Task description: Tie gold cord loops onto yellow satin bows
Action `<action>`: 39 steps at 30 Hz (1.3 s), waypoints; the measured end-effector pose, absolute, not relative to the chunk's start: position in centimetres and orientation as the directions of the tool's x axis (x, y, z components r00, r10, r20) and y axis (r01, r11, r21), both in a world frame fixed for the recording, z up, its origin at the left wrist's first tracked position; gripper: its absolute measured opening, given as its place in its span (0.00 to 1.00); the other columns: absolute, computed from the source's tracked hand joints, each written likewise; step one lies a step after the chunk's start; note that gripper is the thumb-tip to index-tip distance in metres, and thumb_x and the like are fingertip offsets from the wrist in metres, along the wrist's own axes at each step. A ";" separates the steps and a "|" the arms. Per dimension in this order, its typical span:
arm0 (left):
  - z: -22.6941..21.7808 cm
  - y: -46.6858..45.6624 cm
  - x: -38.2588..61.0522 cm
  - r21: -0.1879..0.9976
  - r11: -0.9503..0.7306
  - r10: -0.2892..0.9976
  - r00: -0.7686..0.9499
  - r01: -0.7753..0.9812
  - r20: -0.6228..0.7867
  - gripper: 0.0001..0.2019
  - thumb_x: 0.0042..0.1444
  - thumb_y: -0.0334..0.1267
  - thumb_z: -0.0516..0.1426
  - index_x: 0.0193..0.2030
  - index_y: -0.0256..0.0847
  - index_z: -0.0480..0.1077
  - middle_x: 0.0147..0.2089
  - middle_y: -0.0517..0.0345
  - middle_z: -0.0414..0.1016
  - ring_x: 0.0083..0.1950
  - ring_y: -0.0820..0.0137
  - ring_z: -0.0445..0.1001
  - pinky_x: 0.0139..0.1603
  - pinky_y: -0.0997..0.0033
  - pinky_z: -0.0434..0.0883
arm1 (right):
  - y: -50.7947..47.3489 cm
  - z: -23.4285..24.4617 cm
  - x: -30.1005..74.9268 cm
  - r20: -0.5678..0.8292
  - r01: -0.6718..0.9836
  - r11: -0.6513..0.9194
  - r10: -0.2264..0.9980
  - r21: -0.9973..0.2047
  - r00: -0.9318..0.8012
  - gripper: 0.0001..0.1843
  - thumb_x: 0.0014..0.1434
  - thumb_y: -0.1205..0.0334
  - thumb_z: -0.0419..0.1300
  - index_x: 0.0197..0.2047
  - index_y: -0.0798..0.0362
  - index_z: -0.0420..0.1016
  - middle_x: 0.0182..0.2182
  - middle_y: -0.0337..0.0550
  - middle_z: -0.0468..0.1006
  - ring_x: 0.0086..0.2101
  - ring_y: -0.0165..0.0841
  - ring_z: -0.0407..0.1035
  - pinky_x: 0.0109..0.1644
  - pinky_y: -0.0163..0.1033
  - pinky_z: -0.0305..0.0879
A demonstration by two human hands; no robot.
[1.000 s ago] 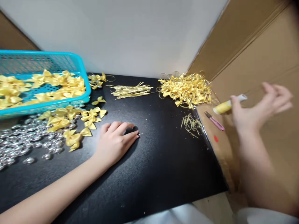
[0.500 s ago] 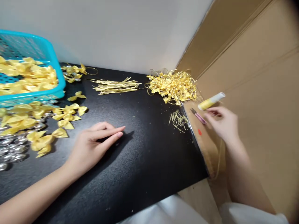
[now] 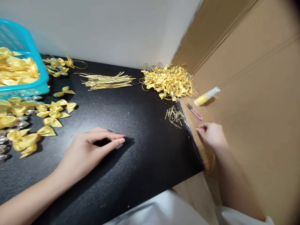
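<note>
My left hand [image 3: 90, 148] lies on the black table [image 3: 150, 153], fingers pressed together with the thumb tip against them; what is under them is hidden. My right hand [image 3: 211, 134] rests on the cardboard ledge beside the table's right edge, its fingers curled in a pinch at the ledge surface. Just beyond it lie small pink-handled snips [image 3: 194, 112], and a yellow glue tube [image 3: 206, 96] with a white cap leans on the cardboard. Loose yellow ribbon bows [image 3: 55, 114] lie to the left of my left hand.
A heap of yellow bows with gold loops [image 3: 167, 81] fills the back right corner. A bundle of gold strands [image 3: 106, 80] lies at the back, trimmings [image 3: 174, 115] near the edge. A turquoise basket [image 3: 35, 89] of bows and silver beads [image 3: 21, 124] are at left. A cardboard wall [image 3: 253, 78] closes the right side.
My right hand left the glue tube leaning on the cardboard and came down to the ledge, fingers curling. My left hand's fingers drew closer together. The view swung right.
</note>
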State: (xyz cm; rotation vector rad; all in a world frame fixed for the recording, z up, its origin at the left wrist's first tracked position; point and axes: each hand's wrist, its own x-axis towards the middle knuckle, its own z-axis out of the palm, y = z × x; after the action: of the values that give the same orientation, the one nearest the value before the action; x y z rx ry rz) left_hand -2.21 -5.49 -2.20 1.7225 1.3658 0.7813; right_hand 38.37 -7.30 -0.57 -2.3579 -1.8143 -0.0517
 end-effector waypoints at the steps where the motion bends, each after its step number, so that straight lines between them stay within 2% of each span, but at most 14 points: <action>1: -2.3 -5.5 -2.2 0.867 -0.097 0.973 0.231 0.489 -0.022 0.12 0.49 0.54 0.64 0.31 0.50 0.81 0.35 0.57 0.83 0.35 0.62 0.80 0.39 0.61 0.76 | -7.4 -0.7 38.3 0.131 0.963 -0.251 0.956 -0.097 0.262 0.07 0.47 0.64 0.60 0.20 0.49 0.75 0.20 0.44 0.79 0.23 0.37 0.73 0.29 0.39 0.66; 3: -2.3 -5.6 -2.1 0.870 -0.069 0.973 0.227 0.487 -0.050 0.11 0.50 0.53 0.64 0.31 0.49 0.81 0.35 0.57 0.83 0.37 0.62 0.80 0.41 0.61 0.76 | -7.5 -1.0 38.0 0.134 0.963 -0.266 0.954 -0.035 0.269 0.07 0.48 0.65 0.58 0.21 0.51 0.75 0.22 0.47 0.79 0.24 0.39 0.73 0.30 0.40 0.65; 7: -2.0 -5.6 -1.7 0.890 -0.079 0.969 0.246 0.450 -0.038 0.10 0.52 0.49 0.64 0.30 0.47 0.80 0.36 0.57 0.82 0.39 0.64 0.79 0.46 0.60 0.74 | -7.4 -2.0 38.1 0.114 0.943 -0.267 0.962 0.200 0.249 0.09 0.52 0.66 0.53 0.27 0.55 0.75 0.28 0.56 0.78 0.27 0.43 0.72 0.33 0.44 0.65; 10: -1.6 -5.5 -1.5 0.914 -0.076 0.967 0.254 0.399 -0.031 0.09 0.53 0.46 0.63 0.28 0.44 0.80 0.35 0.57 0.80 0.38 0.66 0.78 0.44 0.63 0.73 | -7.3 -2.1 38.5 0.108 0.947 -0.234 0.971 0.222 0.215 0.10 0.54 0.67 0.51 0.28 0.56 0.73 0.29 0.59 0.77 0.30 0.46 0.72 0.38 0.47 0.66; 12: -1.4 -5.5 -1.3 0.925 -0.049 0.967 0.250 0.377 -0.051 0.09 0.54 0.44 0.62 0.28 0.43 0.80 0.33 0.57 0.80 0.36 0.67 0.77 0.39 0.65 0.72 | -7.3 -1.6 38.0 0.140 0.958 -0.256 0.961 0.130 0.238 0.09 0.56 0.67 0.50 0.29 0.54 0.70 0.29 0.58 0.76 0.31 0.46 0.72 0.39 0.49 0.66; 13: -1.4 -5.4 -1.3 0.929 -0.036 0.967 0.249 0.369 -0.061 0.09 0.54 0.44 0.62 0.29 0.43 0.80 0.33 0.57 0.80 0.35 0.67 0.77 0.38 0.66 0.72 | -7.3 -1.1 37.1 0.150 0.963 -0.267 0.954 0.034 0.259 0.08 0.57 0.66 0.49 0.31 0.53 0.69 0.29 0.57 0.77 0.30 0.45 0.72 0.39 0.48 0.66; 15: -1.3 -5.4 -1.0 0.935 -0.020 0.967 0.245 0.354 -0.072 0.08 0.55 0.43 0.62 0.31 0.43 0.81 0.33 0.57 0.80 0.35 0.67 0.77 0.37 0.67 0.71 | -7.4 -0.2 34.2 0.113 0.935 -0.241 0.954 -0.260 0.278 0.05 0.59 0.63 0.50 0.35 0.50 0.66 0.27 0.48 0.76 0.26 0.39 0.70 0.34 0.44 0.65; 17: -1.4 -5.3 -0.7 0.943 -0.012 0.970 0.234 0.332 -0.070 0.08 0.54 0.42 0.62 0.33 0.44 0.81 0.33 0.57 0.81 0.35 0.68 0.76 0.38 0.67 0.70 | -7.3 0.2 29.9 -0.002 0.796 -0.101 0.992 -0.596 0.124 0.07 0.63 0.57 0.50 0.39 0.49 0.66 0.24 0.40 0.73 0.23 0.33 0.67 0.30 0.38 0.63; 19: -1.5 -5.2 -0.3 0.952 0.009 0.975 0.210 0.305 -0.077 0.08 0.53 0.42 0.63 0.35 0.43 0.82 0.32 0.57 0.80 0.34 0.69 0.75 0.37 0.68 0.69 | -7.0 -0.3 25.1 -0.030 0.591 0.010 0.998 -0.807 -0.058 0.07 0.64 0.56 0.51 0.41 0.48 0.66 0.21 0.34 0.66 0.20 0.29 0.61 0.24 0.34 0.56; 20: -1.6 -5.2 -0.1 0.957 0.034 0.977 0.191 0.287 -0.092 0.09 0.53 0.42 0.63 0.37 0.43 0.82 0.31 0.57 0.79 0.32 0.70 0.73 0.36 0.69 0.69 | -6.7 -0.8 22.9 0.016 0.485 0.065 0.994 -0.872 -0.103 0.08 0.65 0.56 0.50 0.41 0.48 0.66 0.20 0.32 0.62 0.20 0.28 0.58 0.24 0.33 0.53; 23: -1.9 -5.1 0.0 0.968 0.137 0.975 0.143 0.209 -0.169 0.12 0.52 0.41 0.63 0.43 0.41 0.81 0.28 0.59 0.77 0.28 0.73 0.69 0.31 0.73 0.66 | -5.6 -3.1 18.3 0.206 0.264 0.220 0.975 -0.939 -0.079 0.05 0.67 0.58 0.49 0.42 0.48 0.64 0.20 0.30 0.59 0.20 0.25 0.54 0.25 0.33 0.51; 26: -2.2 -5.0 -0.2 0.973 0.167 0.971 0.143 0.157 -0.190 0.13 0.52 0.40 0.63 0.44 0.41 0.81 0.27 0.61 0.76 0.27 0.75 0.67 0.31 0.74 0.65 | -4.8 -4.8 16.8 0.260 0.166 0.268 0.963 -0.949 -0.070 0.01 0.66 0.61 0.52 0.41 0.48 0.62 0.20 0.28 0.58 0.18 0.23 0.51 0.23 0.32 0.48; 33: -2.5 -5.2 -0.6 0.969 0.078 0.978 0.171 0.237 -0.120 0.11 0.54 0.39 0.63 0.44 0.46 0.81 0.27 0.61 0.76 0.33 0.71 0.69 0.37 0.70 0.65 | -5.2 -5.4 17.3 0.271 0.150 0.282 0.958 -0.948 -0.090 0.01 0.67 0.64 0.52 0.40 0.48 0.63 0.19 0.27 0.56 0.17 0.22 0.49 0.21 0.32 0.45; 39: -2.4 -5.2 -0.8 0.973 0.048 0.978 0.186 0.227 -0.091 0.10 0.55 0.37 0.62 0.44 0.47 0.81 0.27 0.61 0.74 0.34 0.69 0.70 0.38 0.69 0.65 | -5.2 -5.3 17.3 0.287 0.149 0.299 0.953 -0.943 -0.097 0.03 0.66 0.66 0.52 0.41 0.48 0.63 0.19 0.28 0.57 0.17 0.22 0.51 0.21 0.32 0.46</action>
State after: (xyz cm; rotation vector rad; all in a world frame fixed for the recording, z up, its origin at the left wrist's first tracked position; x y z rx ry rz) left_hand -0.82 -5.21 -2.37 1.4023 1.2509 0.8976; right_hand 17.32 -5.17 -5.32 -1.0608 -1.5082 0.9539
